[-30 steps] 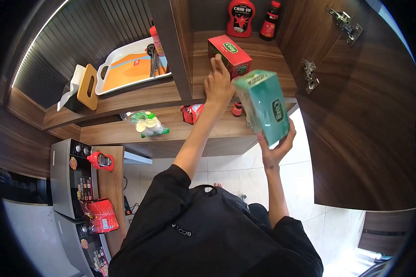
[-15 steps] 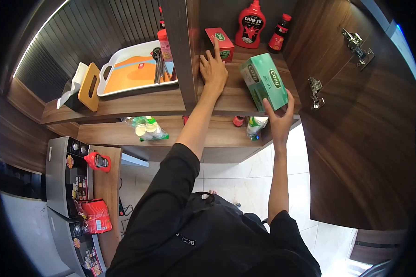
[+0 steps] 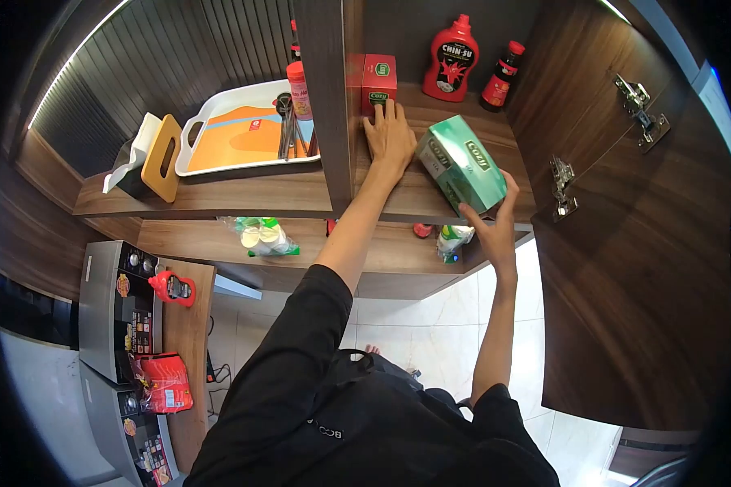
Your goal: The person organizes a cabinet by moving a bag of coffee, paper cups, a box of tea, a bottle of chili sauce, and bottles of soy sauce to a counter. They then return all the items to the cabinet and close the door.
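A red Cozy tea box [image 3: 379, 71] stands on the shelf against the dark divider on its left. My left hand [image 3: 393, 142] reaches to its front, fingers stretched against its lower face and not wrapped round it. My right hand [image 3: 498, 231] grips a green Cozy tea box [image 3: 464, 166] at its near right corner, thumb in front and fingers round the side. That box is tilted, over the shelf's front part. Behind it stand a red Chin-Su sauce bottle [image 3: 451, 61] and a smaller dark bottle with a red cap [image 3: 502, 79].
An open cabinet door [image 3: 625, 276] with metal hinges is at right. Left of the divider are a white tray [image 3: 185, 158] with utensils, a pink-labelled bottle [image 3: 299, 91] and a tissue holder [image 3: 161, 158]. Bagged cups [image 3: 266, 237] lie on the lower shelf.
The red box has turned from a slant to nearly straight beside the divider, with my left hand at its front. The green box has shifted slightly in my right hand. The view has tilted a little.
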`<control>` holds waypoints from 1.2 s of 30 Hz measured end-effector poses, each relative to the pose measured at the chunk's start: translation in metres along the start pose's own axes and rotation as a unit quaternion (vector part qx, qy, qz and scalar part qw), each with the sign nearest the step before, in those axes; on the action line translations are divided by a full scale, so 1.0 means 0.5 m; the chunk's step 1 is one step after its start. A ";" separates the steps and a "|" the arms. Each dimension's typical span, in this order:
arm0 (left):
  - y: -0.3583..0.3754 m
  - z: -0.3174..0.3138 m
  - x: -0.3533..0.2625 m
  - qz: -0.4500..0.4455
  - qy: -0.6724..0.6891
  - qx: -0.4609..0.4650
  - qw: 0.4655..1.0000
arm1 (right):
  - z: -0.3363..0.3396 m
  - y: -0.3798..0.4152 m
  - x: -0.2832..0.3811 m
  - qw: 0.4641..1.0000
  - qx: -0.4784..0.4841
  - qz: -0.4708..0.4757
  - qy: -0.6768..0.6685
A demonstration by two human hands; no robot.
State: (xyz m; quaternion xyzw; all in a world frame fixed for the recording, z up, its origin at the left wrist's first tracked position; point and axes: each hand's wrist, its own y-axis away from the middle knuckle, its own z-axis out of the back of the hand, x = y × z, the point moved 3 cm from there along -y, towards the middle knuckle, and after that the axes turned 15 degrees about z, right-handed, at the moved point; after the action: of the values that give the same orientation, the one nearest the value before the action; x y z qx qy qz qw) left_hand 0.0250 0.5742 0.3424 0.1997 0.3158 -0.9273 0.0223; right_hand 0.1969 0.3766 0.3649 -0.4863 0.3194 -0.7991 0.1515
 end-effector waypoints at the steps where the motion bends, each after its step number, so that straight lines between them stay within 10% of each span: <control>1: 0.000 -0.012 0.004 0.000 -0.004 0.002 1.000 | -0.002 -0.010 -0.006 1.000 0.013 0.006 0.000; 11: 0.130 0.063 0.049 -0.010 0.012 0.156 0.988 | -0.131 -0.218 0.018 0.988 -0.124 0.076 0.041; 18: 0.254 0.163 0.065 -0.070 0.107 0.068 0.990 | -0.282 -0.363 -0.087 0.980 -0.094 0.096 0.148; 21: 0.252 0.172 0.062 -0.077 0.085 0.061 0.992 | -0.324 -0.383 -0.116 0.992 0.001 0.097 -0.078; 26: 0.250 0.165 0.065 -0.085 0.086 0.057 0.991 | -0.311 -0.260 -0.132 0.985 0.130 0.113 -0.022; 28: 0.249 0.175 0.072 -0.100 0.095 0.063 0.988 | -0.279 -0.144 -0.125 0.912 0.215 0.208 0.281; 30: 0.257 0.199 0.076 -0.126 0.112 0.080 0.982 | -0.207 -0.072 -0.037 0.967 0.177 0.141 0.121; 36: 0.390 0.216 0.176 -0.153 0.158 0.040 0.975 | -0.144 0.211 0.032 0.947 -0.058 0.190 0.252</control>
State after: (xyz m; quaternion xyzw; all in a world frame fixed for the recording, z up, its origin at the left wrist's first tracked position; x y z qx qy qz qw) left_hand -0.0618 0.3614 0.2741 0.2941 0.3043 -0.8883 -0.1784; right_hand 0.1189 0.3148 0.2828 -0.2075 0.4794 -0.8321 0.1866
